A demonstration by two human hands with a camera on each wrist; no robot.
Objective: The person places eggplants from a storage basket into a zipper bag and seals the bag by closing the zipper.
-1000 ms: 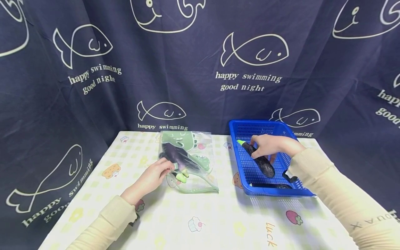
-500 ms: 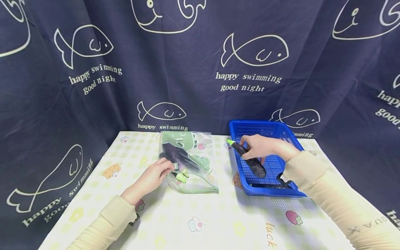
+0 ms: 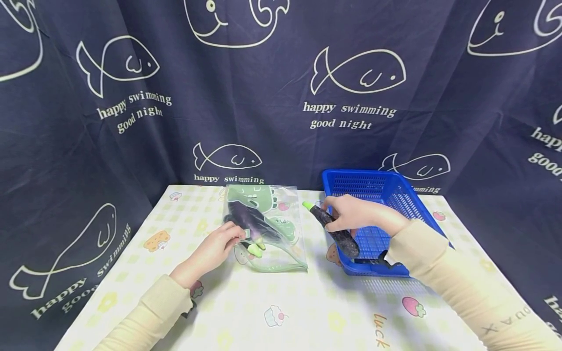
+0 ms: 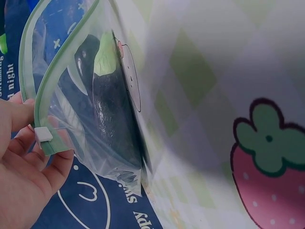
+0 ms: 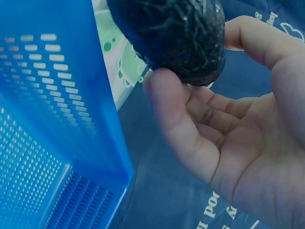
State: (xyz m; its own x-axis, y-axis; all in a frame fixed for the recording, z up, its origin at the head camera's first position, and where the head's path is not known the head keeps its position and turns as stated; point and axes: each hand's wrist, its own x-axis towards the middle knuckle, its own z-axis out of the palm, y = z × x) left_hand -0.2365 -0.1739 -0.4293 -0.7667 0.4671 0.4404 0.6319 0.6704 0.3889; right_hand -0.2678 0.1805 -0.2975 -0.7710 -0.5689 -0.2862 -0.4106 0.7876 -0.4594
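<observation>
At the left of the head view my left hand pinches the edge of a clear zip bag, by its white slider. The bag lies on its side, its mouth gaping. Inside is a purple eggplant with a green cap; a second dark one with a bright green stem is partly hidden. My right hand grips a dark, wrinkled eggplant with a bright green stem, held tilted over the left rim of a blue basket. Its blunt end fills the top of the right wrist view.
Low inside the basket, along its near wall, lies another dark long thing, mostly hidden. The checked tablecloth spans the area in front of the bag and basket. A dark blue curtain hangs behind the table.
My right hand has carried the eggplant leftward from inside the basket to over its left rim, with the stem now past it. The left hand and bag have stayed still.
</observation>
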